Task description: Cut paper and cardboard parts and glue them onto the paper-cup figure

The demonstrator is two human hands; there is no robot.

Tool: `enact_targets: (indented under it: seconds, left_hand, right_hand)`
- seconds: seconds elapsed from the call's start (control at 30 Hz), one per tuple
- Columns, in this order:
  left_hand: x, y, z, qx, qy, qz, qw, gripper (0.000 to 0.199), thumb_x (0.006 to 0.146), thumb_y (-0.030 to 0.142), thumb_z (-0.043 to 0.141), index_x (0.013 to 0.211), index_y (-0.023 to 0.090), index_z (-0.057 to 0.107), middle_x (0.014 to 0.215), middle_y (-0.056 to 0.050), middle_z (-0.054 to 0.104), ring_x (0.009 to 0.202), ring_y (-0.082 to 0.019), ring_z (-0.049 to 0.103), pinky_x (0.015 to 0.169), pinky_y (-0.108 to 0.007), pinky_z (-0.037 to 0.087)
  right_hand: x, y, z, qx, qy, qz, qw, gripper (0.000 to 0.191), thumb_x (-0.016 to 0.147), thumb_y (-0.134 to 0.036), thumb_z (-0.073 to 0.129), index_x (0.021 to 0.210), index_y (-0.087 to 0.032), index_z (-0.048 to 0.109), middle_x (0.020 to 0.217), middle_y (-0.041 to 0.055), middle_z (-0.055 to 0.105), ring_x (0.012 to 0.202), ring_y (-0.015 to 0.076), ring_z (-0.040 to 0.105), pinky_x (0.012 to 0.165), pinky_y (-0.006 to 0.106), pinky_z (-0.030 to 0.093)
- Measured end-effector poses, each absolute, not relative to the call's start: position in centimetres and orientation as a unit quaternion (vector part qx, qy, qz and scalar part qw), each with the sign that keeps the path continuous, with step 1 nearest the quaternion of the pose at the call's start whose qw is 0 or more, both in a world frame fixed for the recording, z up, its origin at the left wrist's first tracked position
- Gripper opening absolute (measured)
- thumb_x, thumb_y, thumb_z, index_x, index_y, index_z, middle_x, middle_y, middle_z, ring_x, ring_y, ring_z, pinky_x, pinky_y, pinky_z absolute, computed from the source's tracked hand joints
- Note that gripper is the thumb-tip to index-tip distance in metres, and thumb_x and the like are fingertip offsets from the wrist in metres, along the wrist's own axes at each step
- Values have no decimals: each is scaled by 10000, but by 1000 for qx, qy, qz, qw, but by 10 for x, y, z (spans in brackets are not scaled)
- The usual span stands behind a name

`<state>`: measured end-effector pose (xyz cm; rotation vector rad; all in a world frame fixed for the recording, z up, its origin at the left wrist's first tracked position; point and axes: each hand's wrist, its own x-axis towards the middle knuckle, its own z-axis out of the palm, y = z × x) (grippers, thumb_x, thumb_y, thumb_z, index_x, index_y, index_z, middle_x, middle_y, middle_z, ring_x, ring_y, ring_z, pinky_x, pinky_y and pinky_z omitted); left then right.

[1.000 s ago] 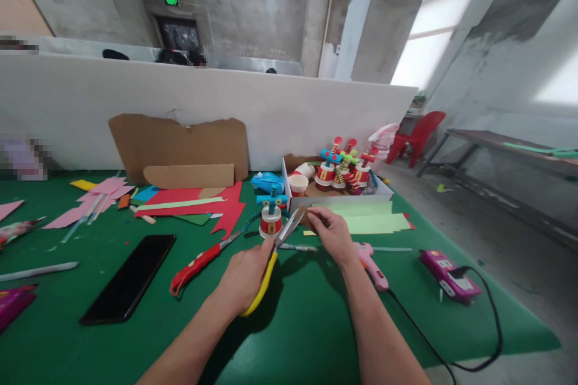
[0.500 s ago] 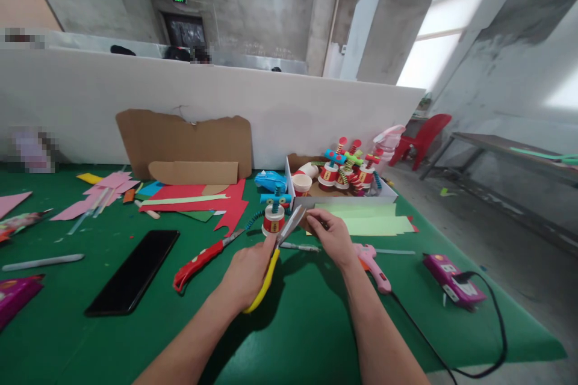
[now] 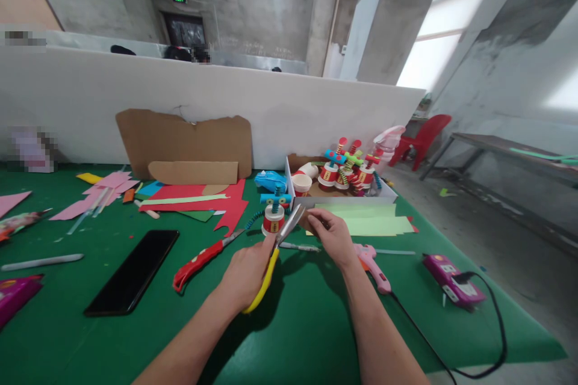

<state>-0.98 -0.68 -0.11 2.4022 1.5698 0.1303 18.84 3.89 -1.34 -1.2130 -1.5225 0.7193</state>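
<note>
Yellow-handled scissors [image 3: 266,280] are gripped in my left hand [image 3: 246,274], their blades pointing up and to the right. Close to the blade tips, my right hand [image 3: 332,234] pinches a small brown piece [image 3: 306,217] between thumb and fingers. Just behind the scissors stands a red and white paper-cup figure [image 3: 273,219] with a blue tube on top and a dark teal coiled arm. A pen [image 3: 300,247] lies on the green table between my hands.
An open box [image 3: 343,199] holds similar cup figures. Pale green paper [image 3: 374,219] and a pink glue gun [image 3: 374,267] lie right. Left are a red utility knife [image 3: 198,264], a black phone [image 3: 133,272] and red paper [image 3: 180,198]. Cardboard [image 3: 189,141] leans on the white partition [image 3: 280,108].
The scissor blades have closed together near the brown piece. Both hands have stayed almost in place.
</note>
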Motion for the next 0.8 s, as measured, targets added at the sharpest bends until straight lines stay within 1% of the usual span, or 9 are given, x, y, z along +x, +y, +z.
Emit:
enact_targets:
  seconds: [0.2,0.37,0.47,0.67,0.8]
  left_hand:
    - [-9,-7,-1,825,547,41,137,336,890,204,342,1225,192,364,939,-93,667,803,-226,654,658,-286,437]
    - [-9,-7,-1,827,544,48,134,354,887,199,343,1240,187,361,939,-92,667,805,-223,654,667,-286,442]
    - [-8,-7,1,825,546,35,140,346,885,191,349,1231,182,368,942,-99,669,809,-220,654,669,-284,446]
    - [-6,-7,2,820,558,7,129,406,864,141,378,1266,176,338,921,-101,672,808,-230,660,675,-292,453]
    - [-5,-8,-1,819,561,7,121,379,883,150,353,1261,177,353,888,-95,667,794,-236,660,673,-304,458]
  right_hand:
    - [187,38,-13,-498,-634,296,512,256,788,-379,557,888,-184,690,821,45,689,740,181,605,651,275,491]
    - [186,38,-13,-499,-630,309,509,250,792,-382,559,890,-193,690,820,45,689,744,187,611,638,276,494]
    - [186,38,-13,-498,-630,313,507,250,793,-387,560,894,-201,693,803,41,688,737,187,611,628,276,493]
    - [186,38,-12,-499,-638,308,499,254,793,-382,550,894,-196,690,806,37,683,728,181,603,639,277,486]
    - [187,38,-11,-503,-642,300,495,265,792,-386,546,891,-188,692,798,37,677,713,178,594,635,279,482]
